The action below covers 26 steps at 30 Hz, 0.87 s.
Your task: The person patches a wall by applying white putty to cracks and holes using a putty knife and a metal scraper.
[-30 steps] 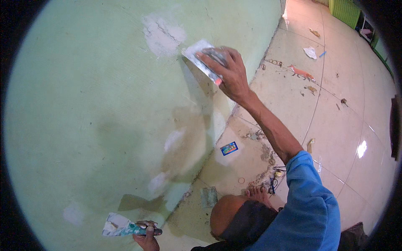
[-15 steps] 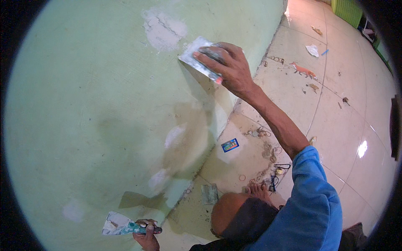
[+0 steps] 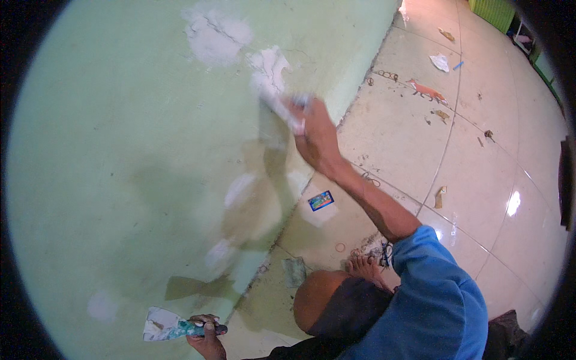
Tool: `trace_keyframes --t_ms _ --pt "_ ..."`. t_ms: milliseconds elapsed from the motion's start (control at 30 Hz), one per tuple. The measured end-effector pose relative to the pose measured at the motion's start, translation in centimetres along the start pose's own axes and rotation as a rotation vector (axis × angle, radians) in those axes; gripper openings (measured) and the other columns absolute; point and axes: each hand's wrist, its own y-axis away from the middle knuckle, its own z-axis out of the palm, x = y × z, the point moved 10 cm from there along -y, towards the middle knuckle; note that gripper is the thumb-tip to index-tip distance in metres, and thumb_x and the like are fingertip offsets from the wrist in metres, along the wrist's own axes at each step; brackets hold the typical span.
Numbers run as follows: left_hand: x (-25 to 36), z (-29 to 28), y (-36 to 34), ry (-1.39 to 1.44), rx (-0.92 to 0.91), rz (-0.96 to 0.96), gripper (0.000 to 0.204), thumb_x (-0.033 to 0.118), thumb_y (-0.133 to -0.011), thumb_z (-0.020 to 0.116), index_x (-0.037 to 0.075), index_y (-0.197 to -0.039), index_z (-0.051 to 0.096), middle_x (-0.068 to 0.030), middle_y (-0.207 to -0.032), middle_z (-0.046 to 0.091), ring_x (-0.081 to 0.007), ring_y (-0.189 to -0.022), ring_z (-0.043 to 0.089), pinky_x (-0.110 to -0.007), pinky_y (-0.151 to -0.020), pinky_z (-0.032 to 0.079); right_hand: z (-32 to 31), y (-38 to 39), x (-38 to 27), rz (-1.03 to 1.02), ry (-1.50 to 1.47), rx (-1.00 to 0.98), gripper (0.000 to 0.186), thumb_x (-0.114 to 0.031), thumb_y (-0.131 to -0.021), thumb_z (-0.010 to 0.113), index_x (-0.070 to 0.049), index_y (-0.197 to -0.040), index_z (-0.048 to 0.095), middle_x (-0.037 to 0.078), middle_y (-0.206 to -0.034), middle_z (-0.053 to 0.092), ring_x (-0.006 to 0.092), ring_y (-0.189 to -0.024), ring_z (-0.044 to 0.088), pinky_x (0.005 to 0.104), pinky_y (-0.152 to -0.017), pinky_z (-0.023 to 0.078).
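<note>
Low on the left, my left hand point(image 3: 207, 337) is closed round the dark and green handle of a putty knife point(image 3: 161, 324), whose broad blade carries white putty. My right hand point(image 3: 317, 133) grips a flat, white-smeared putty spreader point(image 3: 281, 109), blurred by motion and tilted against the pale green wall point(image 3: 120, 120). Fresh white putty point(image 3: 270, 67) lies on the wall just above the spreader. Up and left of it is a larger white patch point(image 3: 217, 37) with a crack line. Smaller whitish patches point(image 3: 240, 189) sit lower on the wall.
The wall meets a cream tiled floor point(image 3: 498, 156). On it lie a small blue card point(image 3: 321, 200), a grey-green piece point(image 3: 294, 272), a fox-shaped cutout point(image 3: 427, 91), a white scrap point(image 3: 440, 63) and scattered rubber bands. My bent knee point(image 3: 321, 300) and bare foot point(image 3: 365, 269) are close to the wall.
My right hand has drawn the spreader down the wall and turned it more edge-on, uncovering a white putty patch. My left hand still holds the putty knife in nearly the same place.
</note>
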Motion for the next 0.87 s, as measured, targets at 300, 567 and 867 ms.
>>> trace_keyframes --t_ms 300,567,867 --pt "-0.8 1.0 0.5 -0.096 -0.113 -0.083 0.021 0.016 -0.081 0.073 0.004 -0.09 0.058 -0.0123 -0.086 0.064 -0.0176 -0.063 0.062 -0.028 -0.053 0.054 2.7 15.6 17.0 0.969 -0.914 0.12 0.031 -0.001 -0.084 0.052 0.0 -0.114 0.06 0.0 -0.099 0.06 0.0088 -0.092 0.052 0.0281 -0.084 0.042" --pt "-1.8 1.0 0.9 -0.141 -0.126 -0.097 0.022 0.018 -0.081 0.073 0.003 -0.092 0.06 -0.0105 -0.086 0.063 -0.0167 -0.063 0.061 -0.028 -0.054 0.054 1.5 6.4 14.8 0.361 -0.306 0.419 0.049 -0.005 -0.084 0.051 -0.006 -0.133 0.05 0.019 -0.118 0.051 0.0292 -0.106 0.048 0.0385 -0.094 0.039" --pt "-3.6 1.5 -0.4 -0.11 -0.174 -0.128 0.031 0.02 -0.08 0.073 0.011 -0.095 0.047 -0.0059 -0.083 0.058 -0.0169 -0.075 0.06 -0.03 -0.044 0.051 9.3 12.2 13.2 0.219 -0.194 -0.065 0.066 -0.007 -0.084 0.058 -0.015 -0.145 0.035 0.02 -0.129 0.044 0.0366 -0.12 0.041 0.0431 -0.104 0.032"
